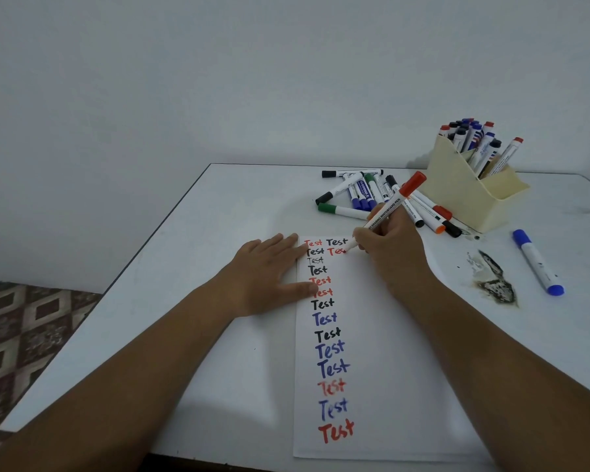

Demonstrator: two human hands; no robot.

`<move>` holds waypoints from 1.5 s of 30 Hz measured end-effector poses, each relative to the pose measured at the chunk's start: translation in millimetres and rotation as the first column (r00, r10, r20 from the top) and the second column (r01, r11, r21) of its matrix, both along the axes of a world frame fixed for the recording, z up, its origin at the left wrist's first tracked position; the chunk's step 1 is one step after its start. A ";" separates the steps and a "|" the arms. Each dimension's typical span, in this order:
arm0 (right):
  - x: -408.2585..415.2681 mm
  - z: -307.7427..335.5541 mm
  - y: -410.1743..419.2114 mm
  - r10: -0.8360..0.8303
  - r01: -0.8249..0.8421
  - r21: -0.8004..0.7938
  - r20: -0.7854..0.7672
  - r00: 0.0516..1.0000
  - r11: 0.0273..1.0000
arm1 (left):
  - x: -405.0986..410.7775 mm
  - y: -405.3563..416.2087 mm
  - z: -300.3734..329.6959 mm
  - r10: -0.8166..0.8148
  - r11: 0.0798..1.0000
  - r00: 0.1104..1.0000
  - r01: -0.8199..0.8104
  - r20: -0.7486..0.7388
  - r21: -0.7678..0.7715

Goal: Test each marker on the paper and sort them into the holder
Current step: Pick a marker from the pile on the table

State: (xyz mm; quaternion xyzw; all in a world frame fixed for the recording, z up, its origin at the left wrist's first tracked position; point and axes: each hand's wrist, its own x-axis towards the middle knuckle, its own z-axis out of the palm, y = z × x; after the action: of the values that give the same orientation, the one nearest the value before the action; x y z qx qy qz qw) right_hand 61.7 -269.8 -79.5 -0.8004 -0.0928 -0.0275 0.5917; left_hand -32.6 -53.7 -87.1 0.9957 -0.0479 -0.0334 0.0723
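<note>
My right hand (394, 248) grips a red whiteboard marker (390, 207), cap posted on its back end, with the tip touching the white paper (382, 352) beside a partly written red "Test". My left hand (269, 275) lies flat with fingers straight on the paper's left edge. The paper carries a column of "Test" words in red, black and blue. A cream holder (464, 192) at the back right stands filled with several markers. A loose pile of markers (365, 194) lies just left of the holder.
A blue marker (537, 262) lies alone on the white table (191, 267) at the right, beside a dark scuffed stain (494, 284). The table's left edge drops to a patterned floor (31, 332). A plain wall stands behind.
</note>
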 end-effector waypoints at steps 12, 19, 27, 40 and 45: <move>-1.6 1.2 -0.7 -0.049 0.049 0.014 0.005 0.999 0.999 | 2.2 1.1 -1.5 0.000 1.000 1.000 0.001 0.010 -0.003; -2.6 3.0 -0.2 -0.055 0.055 0.000 0.001 0.998 0.998 | -0.5 -0.4 1.9 -0.004 1.000 1.000 0.004 0.004 0.005; -3.8 13.3 -6.6 0.037 -0.028 0.161 -0.049 0.998 0.987 | -3.3 -2.7 6.1 0.014 1.000 1.000 -0.014 0.018 -0.015; -15.7 58.7 -15.9 0.448 -0.422 -0.514 -0.080 0.891 0.747 | -18.7 -3.8 6.6 0.006 0.980 0.829 0.106 0.560 -0.168; -30.8 65.3 -9.8 0.536 -0.577 -0.565 -0.260 0.803 0.590 | -16.9 -7.6 7.3 -0.157 0.983 0.684 0.177 0.713 0.047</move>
State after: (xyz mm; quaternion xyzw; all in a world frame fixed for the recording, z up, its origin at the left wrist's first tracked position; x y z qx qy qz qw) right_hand 30.9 -279.6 -14.2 -0.8789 -0.3234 0.2154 0.2766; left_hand -49.5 -61.3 -79.8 0.9211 -0.1632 0.3488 0.0577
